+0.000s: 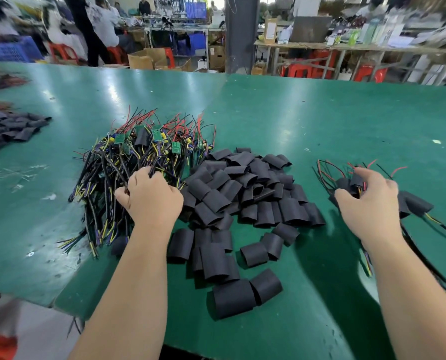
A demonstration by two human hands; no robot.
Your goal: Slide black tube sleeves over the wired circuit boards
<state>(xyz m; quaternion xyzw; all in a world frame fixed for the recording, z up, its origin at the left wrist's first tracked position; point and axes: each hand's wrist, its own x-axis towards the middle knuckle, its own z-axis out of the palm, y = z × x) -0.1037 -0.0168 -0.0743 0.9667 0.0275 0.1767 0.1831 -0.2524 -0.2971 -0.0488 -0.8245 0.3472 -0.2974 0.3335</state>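
Note:
A tangled heap of wired circuit boards (144, 152), green boards with black, yellow and red leads, lies left of centre on the green table (294, 120). My left hand (149, 198) reaches into its near side, fingers curled around a bundle of the wires. A pile of flat black tube sleeves (242, 198) spreads across the middle. At the right lies a small group of sleeved boards (414, 203) with wires trailing out. My right hand (370, 203) rests on that group, fingers curled around one sleeved board (354, 181).
Another pile of black sleeves (11, 128) and red wires sits at the far left. The near table edge cuts diagonally at lower left. Beyond the table stand a grey pillar (240, 35), red stools, cardboard boxes, benches and several people.

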